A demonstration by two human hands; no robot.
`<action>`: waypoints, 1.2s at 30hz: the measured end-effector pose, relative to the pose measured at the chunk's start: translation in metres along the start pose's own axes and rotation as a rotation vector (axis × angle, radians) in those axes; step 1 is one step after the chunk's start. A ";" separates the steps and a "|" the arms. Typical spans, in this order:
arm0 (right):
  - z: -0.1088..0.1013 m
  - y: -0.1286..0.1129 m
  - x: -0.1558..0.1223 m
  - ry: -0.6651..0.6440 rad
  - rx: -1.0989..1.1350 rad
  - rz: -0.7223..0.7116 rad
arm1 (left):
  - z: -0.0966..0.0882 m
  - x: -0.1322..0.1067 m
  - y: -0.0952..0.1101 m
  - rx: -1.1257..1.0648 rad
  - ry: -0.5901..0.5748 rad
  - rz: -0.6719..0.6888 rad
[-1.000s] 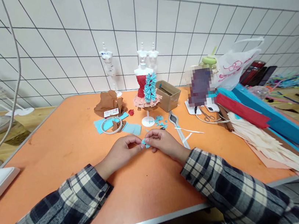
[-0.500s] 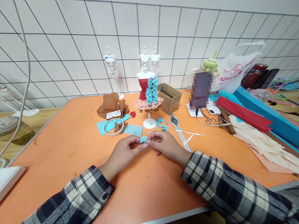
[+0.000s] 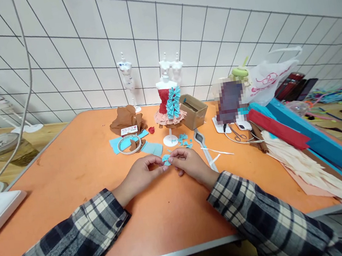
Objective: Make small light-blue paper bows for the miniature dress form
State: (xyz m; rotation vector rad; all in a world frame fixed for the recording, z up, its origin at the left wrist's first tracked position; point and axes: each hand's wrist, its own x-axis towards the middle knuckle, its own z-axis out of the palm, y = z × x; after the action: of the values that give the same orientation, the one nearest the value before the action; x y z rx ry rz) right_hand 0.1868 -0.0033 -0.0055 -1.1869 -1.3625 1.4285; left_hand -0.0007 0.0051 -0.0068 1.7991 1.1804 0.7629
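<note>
Over the near middle of the table, a small pleated light-blue crepe paper piece (image 3: 166,159) is pinched between my two hands. My left hand (image 3: 145,172) holds its left side with thumb and fingers. On the other side, the thumb and fingertips of my right hand (image 3: 193,165) close on it and hide part of it. Just beyond stands a mini dress form (image 3: 163,85) in a red bodice, a row of light-blue ruffles and a pink skirt. Several loose light-blue paper bits (image 3: 183,137) lie by its base.
To the left are brown paper (image 3: 123,120), a roll of tape (image 3: 120,150) and blue strips. A cardboard box (image 3: 195,116) sits behind right. Scissors (image 3: 241,136), a red paper roll (image 3: 279,129) and cream strips (image 3: 303,164) lie at right. White dress forms (image 3: 127,81) stand behind.
The blue paper piece has shifted slightly right and shows more between my fingers. A person's hand at the far right edge has gone out of view.
</note>
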 end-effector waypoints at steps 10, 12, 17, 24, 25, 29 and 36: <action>0.000 -0.002 0.000 0.046 0.057 -0.010 | -0.002 0.000 0.007 -0.009 0.030 0.010; 0.000 0.000 0.001 0.062 0.118 -0.006 | -0.001 0.000 0.007 -0.032 0.028 0.001; 0.003 0.003 0.001 0.034 0.228 0.035 | 0.008 0.000 0.006 -0.150 0.050 0.015; 0.004 0.002 -0.003 -0.032 0.107 0.001 | 0.008 -0.001 0.010 -0.186 0.174 -0.023; 0.004 0.002 -0.003 -0.011 0.072 -0.012 | 0.007 -0.001 0.010 -0.180 0.179 -0.031; -0.001 0.001 -0.002 0.133 -0.001 -0.160 | 0.005 -0.002 0.007 -0.144 0.081 -0.021; -0.002 0.002 0.003 0.044 -0.054 -0.251 | 0.005 -0.003 0.005 -0.089 0.034 -0.004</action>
State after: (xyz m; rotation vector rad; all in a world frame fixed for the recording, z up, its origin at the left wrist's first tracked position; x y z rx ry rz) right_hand 0.1881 0.0001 -0.0075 -1.0341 -1.4704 1.1885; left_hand 0.0042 0.0002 -0.0049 1.7160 1.1537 0.8332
